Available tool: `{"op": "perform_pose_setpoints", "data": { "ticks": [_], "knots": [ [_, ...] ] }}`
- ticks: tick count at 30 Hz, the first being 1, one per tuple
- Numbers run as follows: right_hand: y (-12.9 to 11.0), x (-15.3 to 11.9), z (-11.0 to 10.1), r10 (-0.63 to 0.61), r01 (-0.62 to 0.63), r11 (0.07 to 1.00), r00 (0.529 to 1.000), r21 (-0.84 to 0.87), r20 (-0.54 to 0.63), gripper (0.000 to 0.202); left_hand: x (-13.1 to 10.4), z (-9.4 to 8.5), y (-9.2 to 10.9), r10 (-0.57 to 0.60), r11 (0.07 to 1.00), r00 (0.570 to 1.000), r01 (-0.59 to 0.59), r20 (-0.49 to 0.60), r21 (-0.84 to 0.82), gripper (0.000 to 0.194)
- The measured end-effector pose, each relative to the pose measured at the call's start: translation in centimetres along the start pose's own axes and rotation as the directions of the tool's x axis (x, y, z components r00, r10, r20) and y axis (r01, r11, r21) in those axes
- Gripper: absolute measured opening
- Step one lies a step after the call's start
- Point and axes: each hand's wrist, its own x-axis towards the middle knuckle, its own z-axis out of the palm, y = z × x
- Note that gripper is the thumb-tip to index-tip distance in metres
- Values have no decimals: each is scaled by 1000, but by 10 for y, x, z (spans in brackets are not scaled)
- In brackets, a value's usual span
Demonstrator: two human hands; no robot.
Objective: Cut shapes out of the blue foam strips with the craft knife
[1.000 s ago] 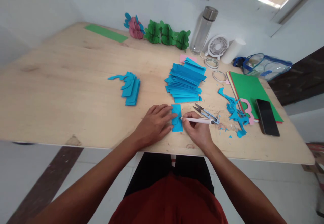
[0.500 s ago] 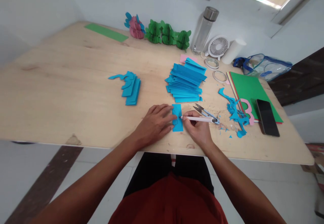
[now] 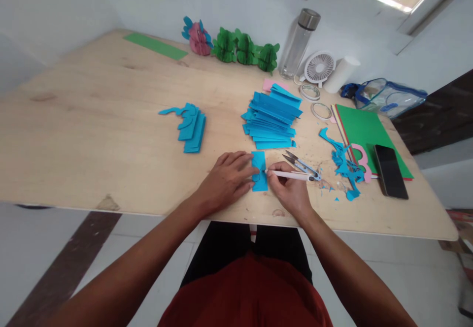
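A small blue paper strip [image 3: 260, 159] lies on the table in front of me, with a dark curved line drawn on it. My left hand [image 3: 229, 177] rests flat with its fingers stretched out, the fingertips pressing the strip's left edge. In my right hand [image 3: 290, 186] is a white pen [image 3: 290, 175], pinched near its tip, which touches the strip's right half. Thread snips [image 3: 301, 163] lie just beyond that hand. Above the strip sits a fanned pile of blue paper pieces [image 3: 271, 120]. Cut blue pieces [image 3: 192, 127] are stacked to the left.
Blue scraps [image 3: 343, 164] lie to the right, beside a phone [image 3: 390, 172] on green paper sheets [image 3: 364, 127]. Along the wall stand green paper ornaments [image 3: 244, 49], a bottle [image 3: 299, 44], a small fan [image 3: 320, 67] and a clear pouch [image 3: 391, 98]. Tape rolls [image 3: 320, 111] lie nearby.
Both hands, the pen and the strip stay nearly in place. The pen tip shows only a very slight shift, and the whole view has moved a little.
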Motion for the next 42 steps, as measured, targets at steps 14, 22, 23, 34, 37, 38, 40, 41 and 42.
{"op": "perform_pose_setpoints", "data": {
  "ticks": [14, 22, 23, 34, 37, 38, 40, 41, 42],
  "knots": [
    [-1, -5, -1, 2, -2, 1000, 1000, -1, -20, 10, 0, 0, 0, 0, 1000, 1000, 0, -3, 8, 29],
    [-1, -5, -1, -2, 1, 1000, 1000, -13, -22, 11, 0, 3, -1, 31, 998, 1000, -30, -5, 47, 32],
    [-1, -5, -1, -4, 3, 1000, 1000, -13, -24, 11, 0, 3, -1, 34, 998, 999, -34, -3, 49, 32],
    [-1, -7, -3, -12, 11, 1000, 1000, -21, -23, 10, -1, 5, -2, 42, 998, 999, -40, -23, 56, 32],
    [-1, -8, -2, -8, 7, 1000, 999, -20, -31, 10, -1, 4, -2, 36, 998, 999, -34, -21, 52, 32],
    [-2, -9, -2, -7, 6, 1000, 999, -18, -33, 10, -1, 4, -2, 34, 998, 999, -33, -21, 51, 32],
    [-2, -9, -2, -6, 6, 1000, 999, -12, -34, 10, -1, 5, -2, 33, 998, 999, -32, -26, 52, 32],
    [-2, -10, -2, -6, 6, 1000, 999, -7, -34, 10, -1, 5, -3, 35, 998, 999, -33, -26, 53, 32],
    [-2, -10, -2, -5, 5, 1000, 999, -2, -35, 10, -1, 6, -3, 37, 998, 999, -36, -25, 53, 32]
  ]
}}
